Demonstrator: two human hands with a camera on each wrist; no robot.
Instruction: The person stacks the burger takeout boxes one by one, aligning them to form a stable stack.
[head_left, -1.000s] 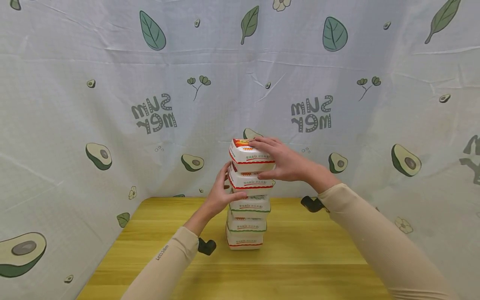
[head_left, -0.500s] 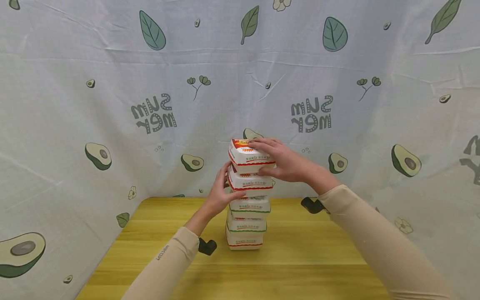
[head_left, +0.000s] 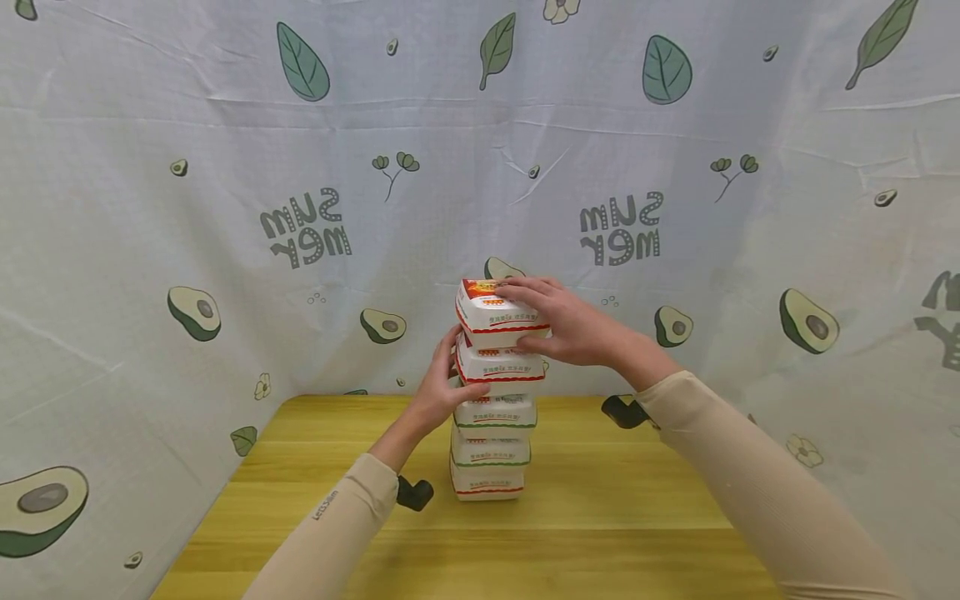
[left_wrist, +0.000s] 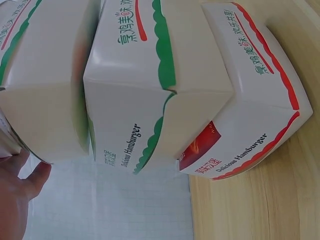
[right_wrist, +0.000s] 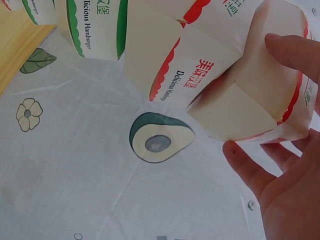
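A tall stack of several white hamburger boxes stands in the middle of the head view, slightly uneven and tilted. My right hand grips the top box, fingers over its lid and thumb low on its front. In the right wrist view that box sits askew on the red-trimmed box below. My left hand holds the second box from its left side, thumb across its lower front. Beneath are green-trimmed boxes and a red-trimmed bottom box. In the left wrist view, only left fingertips show.
The stack rests on a yellow wood-grain table. A pale curtain printed with avocados and leaves hangs close behind and at both sides. Black wrist camera mounts stick out near the sleeves.
Both hands keep their holds on the same boxes. The upper boxes sit very slightly lower and farther left in the head view, which has itself shifted a little.
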